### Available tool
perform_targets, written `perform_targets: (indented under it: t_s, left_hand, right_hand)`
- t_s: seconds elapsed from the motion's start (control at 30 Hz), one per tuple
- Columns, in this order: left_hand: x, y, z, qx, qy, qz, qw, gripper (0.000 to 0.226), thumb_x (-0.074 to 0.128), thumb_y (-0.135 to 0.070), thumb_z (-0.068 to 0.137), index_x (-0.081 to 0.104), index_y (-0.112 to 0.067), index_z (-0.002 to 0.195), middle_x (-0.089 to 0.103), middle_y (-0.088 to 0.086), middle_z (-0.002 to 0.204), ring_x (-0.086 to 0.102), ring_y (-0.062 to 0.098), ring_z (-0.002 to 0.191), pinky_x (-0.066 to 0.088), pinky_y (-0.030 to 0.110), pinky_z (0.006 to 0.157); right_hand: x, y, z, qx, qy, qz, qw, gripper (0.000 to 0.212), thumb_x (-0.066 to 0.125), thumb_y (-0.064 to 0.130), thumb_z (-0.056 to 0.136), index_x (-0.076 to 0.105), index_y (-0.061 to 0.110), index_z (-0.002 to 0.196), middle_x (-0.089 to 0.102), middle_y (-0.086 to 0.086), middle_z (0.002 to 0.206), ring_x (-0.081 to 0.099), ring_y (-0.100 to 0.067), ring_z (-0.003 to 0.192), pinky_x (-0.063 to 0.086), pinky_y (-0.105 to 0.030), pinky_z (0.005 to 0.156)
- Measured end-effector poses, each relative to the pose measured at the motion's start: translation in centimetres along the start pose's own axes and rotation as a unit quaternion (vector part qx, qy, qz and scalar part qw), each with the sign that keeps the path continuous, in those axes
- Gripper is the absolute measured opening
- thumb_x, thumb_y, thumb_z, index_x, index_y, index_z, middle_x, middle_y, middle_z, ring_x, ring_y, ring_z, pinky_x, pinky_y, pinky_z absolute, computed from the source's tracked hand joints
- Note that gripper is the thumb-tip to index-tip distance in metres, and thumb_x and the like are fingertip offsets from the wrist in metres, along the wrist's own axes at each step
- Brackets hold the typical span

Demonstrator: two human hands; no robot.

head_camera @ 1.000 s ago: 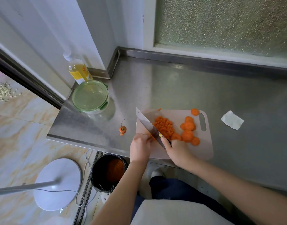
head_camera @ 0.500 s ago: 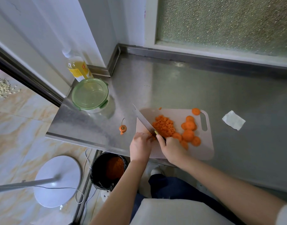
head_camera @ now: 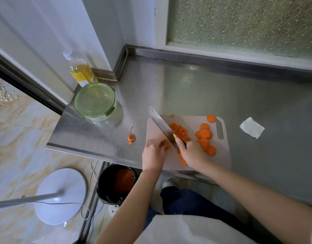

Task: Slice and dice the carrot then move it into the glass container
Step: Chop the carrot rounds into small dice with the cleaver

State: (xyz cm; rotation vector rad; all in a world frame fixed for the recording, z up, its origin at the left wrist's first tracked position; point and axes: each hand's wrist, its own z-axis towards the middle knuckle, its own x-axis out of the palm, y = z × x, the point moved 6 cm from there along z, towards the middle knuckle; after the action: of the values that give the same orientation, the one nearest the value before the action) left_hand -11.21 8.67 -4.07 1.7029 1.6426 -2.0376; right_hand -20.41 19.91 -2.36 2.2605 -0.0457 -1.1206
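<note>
Your right hand grips cleaver handle, blade angled over cutting board, frame centre. Your left hand, fingers curled, pins carrot pieces beside blade. Diced pile behind blade, round slices further right. Lidded glass container upper left.

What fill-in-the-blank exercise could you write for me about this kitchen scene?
1. The left hand holds carrot pieces; the right hand grips the ____.
2. The lid of the container is coloured ____.
3. The diced carrot lies on the ____.
Missing words: knife; green; board.
</note>
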Motion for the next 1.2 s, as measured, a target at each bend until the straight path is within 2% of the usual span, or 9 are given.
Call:
perform_targets:
  t_s: [0.17, 0.27, 0.43, 0.63, 0.73, 0.9, 1.03, 1.2]
  left_hand:
    - [-0.4, -0.2, -0.1, 0.009, 0.004, -0.019, 1.0, 0.019, 0.064, -0.011, 0.084, 0.071, -0.014, 0.101, 0.068, 0.005, 0.1, 0.056, 0.02, 0.097, 0.032, 0.011, 0.075]
    - [-0.4, -0.1, -0.2, 0.015, 0.012, -0.011, 1.0, 0.021, 0.065, -0.012, 0.084, 0.07, -0.014, 0.104, 0.068, 0.005, 0.101, 0.057, 0.021, 0.097, 0.035, 0.015, 0.078]
    - [-0.4, 0.0, -0.1, 0.015, 0.015, 0.006, 1.0, 0.015, 0.062, -0.01, 0.086, 0.07, -0.008, 0.098, 0.065, 0.008, 0.098, 0.054, 0.024, 0.096, 0.038, 0.021, 0.079]
    - [-0.2, 0.2, -0.1, 0.001, 0.009, 0.015, 1.0, 0.014, 0.058, -0.004, 0.087, 0.07, -0.002, 0.092, 0.062, 0.011, 0.094, 0.051, 0.025, 0.091, 0.035, 0.02, 0.076]
    - [-0.1, 0.1, -0.1, -0.007, 0.01, 0.012, 1.0, 0.015, 0.057, -0.004, 0.088, 0.071, -0.001, 0.091, 0.062, 0.012, 0.092, 0.051, 0.025, 0.09, 0.038, 0.023, 0.076]
    - [-0.2, 0.1, 0.0, -0.018, 0.008, 0.01, 1.0, 0.016, 0.056, -0.003, 0.087, 0.072, -0.001, 0.089, 0.061, 0.011, 0.09, 0.05, 0.024, 0.089, 0.033, 0.019, 0.07]
    - [-0.2, 0.0, 0.1, -0.025, 0.009, 0.0, 1.0, 0.016, 0.057, -0.001, 0.085, 0.072, -0.001, 0.087, 0.061, 0.013, 0.086, 0.051, 0.026, 0.087, 0.032, 0.02, 0.068]
    - [-0.3, -0.2, 0.2, -0.016, 0.004, -0.003, 1.0, 0.015, 0.058, -0.001, 0.084, 0.073, -0.002, 0.083, 0.061, 0.013, 0.081, 0.052, 0.025, 0.082, 0.027, 0.016, 0.063]
  right_hand:
    - [-0.4, 0.1, -0.8, 0.0, 0.008, 0.003, 1.0, 0.059, 0.03, 0.049, 0.1, 0.061, 0.003, 0.078, 0.052, -0.005, 0.064, 0.052, -0.026, 0.071, 0.032, -0.028, 0.06]
    - [-0.7, 0.5, -1.4, -0.009, 0.01, 0.003, 1.0, 0.061, 0.031, 0.049, 0.1, 0.064, 0.001, 0.083, 0.052, -0.003, 0.065, 0.049, -0.022, 0.067, 0.033, -0.029, 0.059]
    - [-0.6, 0.6, -2.1, -0.021, 0.015, 0.003, 1.0, 0.062, 0.03, 0.051, 0.099, 0.062, 0.004, 0.074, 0.058, -0.007, 0.067, 0.053, -0.022, 0.065, 0.035, -0.029, 0.059]
    - [0.0, 0.1, -2.2, -0.02, 0.021, -0.023, 0.999, 0.064, 0.029, 0.051, 0.099, 0.067, 0.001, 0.086, 0.067, -0.018, 0.086, 0.061, -0.033, 0.086, 0.037, -0.028, 0.065]
    - [0.1, 0.0, -2.4, -0.015, 0.028, -0.027, 0.999, 0.064, 0.028, 0.05, 0.1, 0.066, 0.0, 0.088, 0.067, -0.018, 0.088, 0.061, -0.033, 0.087, 0.037, -0.028, 0.065]
    - [0.4, 0.2, -2.2, -0.024, 0.021, -0.049, 0.998, 0.061, 0.026, 0.051, 0.099, 0.061, 0.005, 0.079, 0.065, -0.015, 0.082, 0.062, -0.034, 0.086, 0.036, -0.028, 0.064]
    - [0.7, 0.5, -1.9, -0.02, 0.006, -0.087, 0.996, 0.065, 0.026, 0.051, 0.099, 0.065, 0.0, 0.092, 0.068, -0.018, 0.092, 0.063, -0.033, 0.088, 0.041, -0.029, 0.065]
    - [1.3, 0.6, -2.0, -0.023, -0.005, -0.099, 0.995, 0.065, 0.028, 0.053, 0.099, 0.066, 0.001, 0.091, 0.069, -0.017, 0.092, 0.064, -0.033, 0.087, 0.039, -0.028, 0.062]
